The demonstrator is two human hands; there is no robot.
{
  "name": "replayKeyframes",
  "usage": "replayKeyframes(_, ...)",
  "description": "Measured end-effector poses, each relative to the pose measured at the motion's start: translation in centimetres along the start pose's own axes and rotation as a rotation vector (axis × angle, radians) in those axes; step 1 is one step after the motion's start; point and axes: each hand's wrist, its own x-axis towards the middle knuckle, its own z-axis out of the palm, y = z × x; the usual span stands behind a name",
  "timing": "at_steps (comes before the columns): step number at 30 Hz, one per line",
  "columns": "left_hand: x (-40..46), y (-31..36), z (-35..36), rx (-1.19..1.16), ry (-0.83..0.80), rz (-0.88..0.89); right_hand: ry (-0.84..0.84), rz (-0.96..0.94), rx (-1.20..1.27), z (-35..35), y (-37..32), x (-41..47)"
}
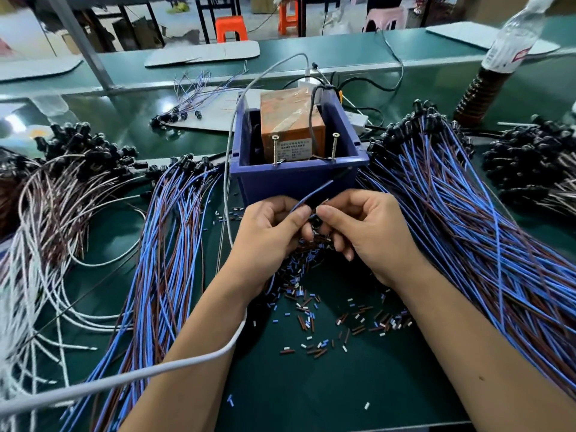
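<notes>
One bundle of white-and-brown wires (46, 213) is lying at the far left of the green table (343, 385), and one fan of blue-and-brown wires (174, 244) is spreading beside it. One grey cable (229, 135) is running past them. The left hand (268, 232) is pinching a thin wire pair (314, 191), one blue strand and one dark, between thumb and forefinger. Its free end is pointing up in front of one blue bin (299, 176). The right hand (367, 235) is pinching the same pair just beside the left thumb. Two screws (275, 149) are standing on the bin's near rim before one orange block (290, 120), whose label is too blurred to read. Countless insulation offcuts (311, 322) are lying below the hands. One more blue-and-brown fan (467, 229) is lying on the right.
</notes>
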Motion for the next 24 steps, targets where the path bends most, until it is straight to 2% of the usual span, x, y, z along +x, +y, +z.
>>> replayKeyframes(10,-0.7,1.0,0.3,-0.08,-0.058,0.23,-0.124,-0.031,0.218,-0.4,-1.4,-0.4)
replayKeyframes(13,-0.9,1.4,-0.1,-0.174,-0.095,0.234,-0.078,-0.029,0.334,-1.1,-1.6,-0.2)
replayKeyframes(15,-0.9,1.7,-0.6,-0.234,-0.064,0.249,-0.015,-0.029,0.419,-1.8,-1.8,0.1)
replayKeyframes(17,-0.9,1.9,-0.8,-0.248,0.004,0.267,0.009,-0.032,0.371,-1.7,-1.7,0.1)
replayKeyframes(22,-0.8,0.9,1.4,-0.167,0.138,0.309,-0.094,-0.048,0.314,1.2,-1.0,-0.4)
replayKeyframes(24,-0.8,0.4,1.9,-0.135,0.159,0.299,-0.076,-0.051,0.329,1.5,-1.0,-0.4)
